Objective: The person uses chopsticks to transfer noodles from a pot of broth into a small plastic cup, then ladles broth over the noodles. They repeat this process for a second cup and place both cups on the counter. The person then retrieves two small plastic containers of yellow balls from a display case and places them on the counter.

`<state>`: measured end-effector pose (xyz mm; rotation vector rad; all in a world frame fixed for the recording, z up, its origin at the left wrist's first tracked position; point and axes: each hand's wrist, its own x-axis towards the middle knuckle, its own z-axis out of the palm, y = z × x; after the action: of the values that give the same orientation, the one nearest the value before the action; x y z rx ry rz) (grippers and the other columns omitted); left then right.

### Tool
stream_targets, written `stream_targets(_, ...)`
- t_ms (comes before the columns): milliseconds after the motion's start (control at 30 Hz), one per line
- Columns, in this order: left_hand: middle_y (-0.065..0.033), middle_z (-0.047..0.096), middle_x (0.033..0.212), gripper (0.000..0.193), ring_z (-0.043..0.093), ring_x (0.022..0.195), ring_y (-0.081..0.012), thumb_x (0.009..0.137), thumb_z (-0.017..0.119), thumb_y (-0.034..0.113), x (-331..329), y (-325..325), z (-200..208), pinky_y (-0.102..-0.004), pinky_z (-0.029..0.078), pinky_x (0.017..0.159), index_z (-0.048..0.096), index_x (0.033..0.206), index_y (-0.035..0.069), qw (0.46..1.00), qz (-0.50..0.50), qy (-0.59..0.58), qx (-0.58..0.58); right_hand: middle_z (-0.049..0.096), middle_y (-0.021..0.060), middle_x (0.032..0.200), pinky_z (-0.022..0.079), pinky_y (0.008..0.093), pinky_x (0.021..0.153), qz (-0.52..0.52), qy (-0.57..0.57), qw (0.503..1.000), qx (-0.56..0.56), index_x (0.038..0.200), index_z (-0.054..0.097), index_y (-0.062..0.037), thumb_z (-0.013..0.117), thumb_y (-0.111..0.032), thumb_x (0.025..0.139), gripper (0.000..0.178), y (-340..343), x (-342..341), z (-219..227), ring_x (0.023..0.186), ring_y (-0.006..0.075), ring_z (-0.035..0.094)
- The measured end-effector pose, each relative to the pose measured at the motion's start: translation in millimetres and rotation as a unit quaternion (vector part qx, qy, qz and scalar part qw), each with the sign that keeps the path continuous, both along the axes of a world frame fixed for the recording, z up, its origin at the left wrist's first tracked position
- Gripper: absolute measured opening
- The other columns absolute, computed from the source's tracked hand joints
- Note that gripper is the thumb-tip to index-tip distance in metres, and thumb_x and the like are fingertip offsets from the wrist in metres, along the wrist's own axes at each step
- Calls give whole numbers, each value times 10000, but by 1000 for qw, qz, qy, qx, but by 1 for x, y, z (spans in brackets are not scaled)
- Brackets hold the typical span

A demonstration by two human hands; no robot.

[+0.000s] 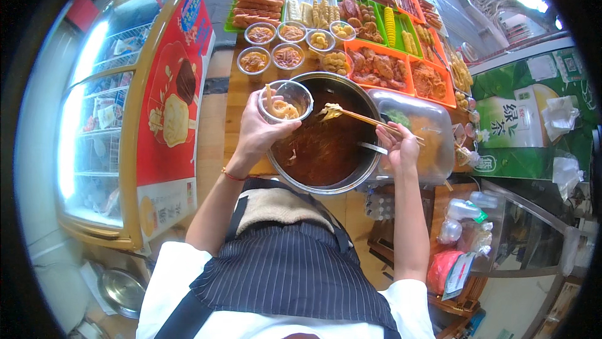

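The left hand (262, 127) has its fingers wrapped round a clear cup (303, 93); the right hand (401, 146) pinches chopsticks (369, 119). The sticks point left over the pot (327, 190), their food (330, 111) (a pale yellow bit) just right of the cup.

A wooden table (236, 104) carries everything here — nearest, a large round metal pot (323, 190) and, just to its right, a clear plastic tub (449, 135). Beyond the pot stand filled clear cups (253, 72) — then orange, green and white trays (410, 75) crowd the far end.
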<state>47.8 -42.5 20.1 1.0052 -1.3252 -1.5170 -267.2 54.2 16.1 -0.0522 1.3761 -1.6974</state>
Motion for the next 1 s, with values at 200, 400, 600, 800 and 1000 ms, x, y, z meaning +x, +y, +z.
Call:
stream_targets(200, -147, 565, 1197, 827, 599, 1095, -205, 622, 911, 146, -21, 14, -14, -311, 519, 940, 427, 1272, -16, 996, 28, -58, -62, 650, 292, 989, 609, 459, 840, 17, 6, 999, -49, 992, 562, 103, 494, -116, 960, 232, 17, -23, 63, 919, 396, 694)
stream_targets(400, -160, 565, 1219, 814, 587, 1131, -221, 638, 896, 111, -41, 30, -24, -335, 494, 994, 420, 1288, -11, 985, 29, -132, -110, 675, 247, 964, 612, 443, 836, 32, 60, 992, -110, 1009, 591, 107, 497, -125, 962, 255, 36, -36, 138, 882, 377, 707)
stream_targets(600, -138, 581, 1186, 781, 586, 1125, -238, 645, 884, 141, -60, 45, -34, -352, 472, 1009, 440, 1275, 16, 978, 33, -173, -115, 681, 246, 975, 624, 438, 808, 31, 131, 973, -185, 1058, 587, 124, 458, -121, 981, 288, 49, -41, 200, 893, 378, 708)
stream_targets(800, -126, 606, 1128, 728, 624, 1043, -216, 637, 890, 166, -73, 59, -32, -323, 501, 940, 468, 1211, 18, 973, 36, -176, -148, 671, 289, 990, 617, 453, 826, 162, 54, 940, -295, 1067, 579, 147, 449, -112, 984, 301, 62, -39, 236, 917, 394, 700)
stream_targets(1000, -114, 587, 1158, 779, 604, 1082, -192, 623, 915, 146, -73, 75, -8, -311, 493, 965, 455, 1238, 12, 988, 20, -74, -136, 690, 247, 921, 633, 393, 726, 170, 186, 950, -185, 1040, 613, 96, 429, -165, 1007, 321, 62, 11, 197, 794, 329, 726)
